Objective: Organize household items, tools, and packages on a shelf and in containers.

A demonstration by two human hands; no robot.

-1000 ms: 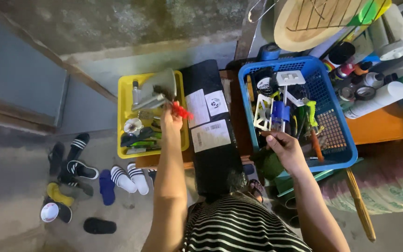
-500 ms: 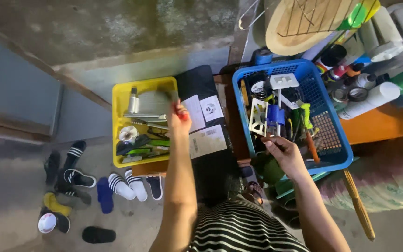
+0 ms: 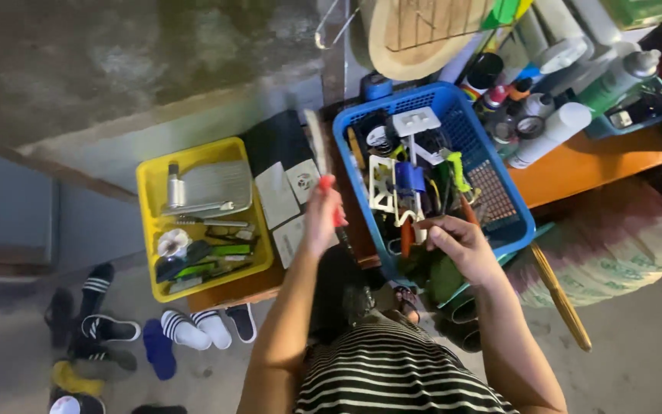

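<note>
Left grip [image 3: 322, 218] holds one red-handled tool [image 3: 323, 165]; right hand [image 3: 457, 241] touches one blue basket [image 3: 453, 103].

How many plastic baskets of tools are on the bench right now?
2. A yellow basket sits at the bench's left end, beyond the left hand. A blue basket sits to its right, with the right hand at its near edge. Others may be out of frame.

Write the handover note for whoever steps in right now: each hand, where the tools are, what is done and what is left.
Left hand: closed on a red-handled tool, raised over the black case between the two baskets.
Right hand: at the near edge of the blue basket, fingers on a tool there; grip unclear.
Yellow basket: already holds several tools.
Blue basket: full of mixed tools.
Left: the red-handled tool is not yet set down; the blue basket is still crowded.
</note>
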